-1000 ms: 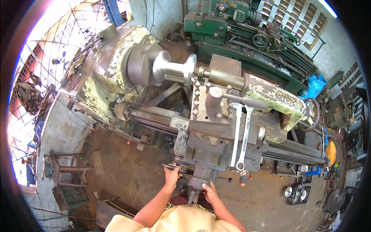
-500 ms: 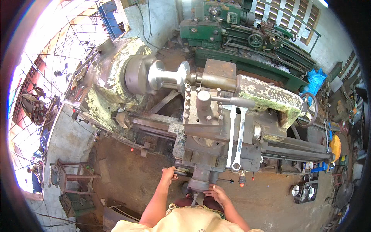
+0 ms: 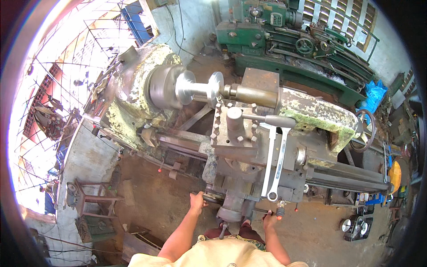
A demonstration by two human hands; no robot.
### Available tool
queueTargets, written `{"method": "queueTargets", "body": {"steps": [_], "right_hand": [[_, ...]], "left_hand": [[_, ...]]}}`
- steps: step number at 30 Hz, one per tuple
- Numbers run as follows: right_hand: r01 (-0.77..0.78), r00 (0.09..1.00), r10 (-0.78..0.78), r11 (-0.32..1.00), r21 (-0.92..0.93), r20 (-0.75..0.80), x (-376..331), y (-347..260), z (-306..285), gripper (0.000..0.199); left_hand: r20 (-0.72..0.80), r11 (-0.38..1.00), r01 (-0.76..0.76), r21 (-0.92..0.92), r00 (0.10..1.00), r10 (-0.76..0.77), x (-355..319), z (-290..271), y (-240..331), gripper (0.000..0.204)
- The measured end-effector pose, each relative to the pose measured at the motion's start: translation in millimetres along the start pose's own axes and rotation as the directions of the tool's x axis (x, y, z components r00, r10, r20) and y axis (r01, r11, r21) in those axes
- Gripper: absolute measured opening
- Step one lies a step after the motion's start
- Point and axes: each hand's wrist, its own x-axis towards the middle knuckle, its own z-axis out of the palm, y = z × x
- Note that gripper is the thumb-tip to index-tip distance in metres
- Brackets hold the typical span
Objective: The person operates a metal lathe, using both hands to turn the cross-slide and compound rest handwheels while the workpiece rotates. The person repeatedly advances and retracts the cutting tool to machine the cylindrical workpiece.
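Right hand shifts to the lever as the left stays on the wheel at a worn lathe.
The right hand (image 3: 269, 220), at the collar (image 3: 229, 214) half a second ago, has swung outward to the lever (image 3: 260, 210); its fingers curl there, though whether they grip cannot be told. The left hand (image 3: 198, 202) remains clamped on the wheel (image 3: 213, 199), the two well apart, so the work now has one hand at each control. The bright metal spool (image 3: 200, 88) sits as before between chuck (image 3: 167, 86) and tailstock (image 3: 318, 104), behind the tool post (image 3: 235, 118).
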Motion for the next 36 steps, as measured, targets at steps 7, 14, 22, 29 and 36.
{"method": "queueTargets", "body": {"steps": [7, 14, 22, 29, 36], "right_hand": [[-0.104, 0.994, 0.105, 0.982, -0.157, 0.002, 44.6, 29.7, 6.9, 0.03], [-0.198, 0.878, 0.206, 0.978, -0.064, 0.431, 140.8, 105.0, -18.8, 0.028], [0.185, 0.957, -0.04, 0.846, -0.499, 0.288, 108.9, 34.7, -88.5, 0.02], [0.566, 0.746, -0.627, 0.421, -0.709, 0.223, -42.4, -108.4, -93.6, 0.016], [0.807, 0.498, -0.863, 0.427, -0.409, 0.082, -136.7, -206.1, -38.5, 0.009]], "left_hand": [[-0.045, 0.991, -0.13, 0.014, 0.99, 0.131, -43.8, 11.3, -9.6, 0.094], [-0.052, 0.934, -0.108, 0.34, 0.99, 0.134, -49.4, 25.5, 3.5, 0.109], [-0.1, 0.796, 0.001, 0.605, 0.992, 0.075, -41.7, 33.6, 19.0, 0.106], [-0.077, 0.738, -0.018, 0.674, 0.993, 0.094, -44.0, 34.0, 24.2, 0.101], [-0.057, 0.722, -0.078, 0.688, 0.985, 0.161, -31.2, 28.8, 15.5, 0.102]]}}
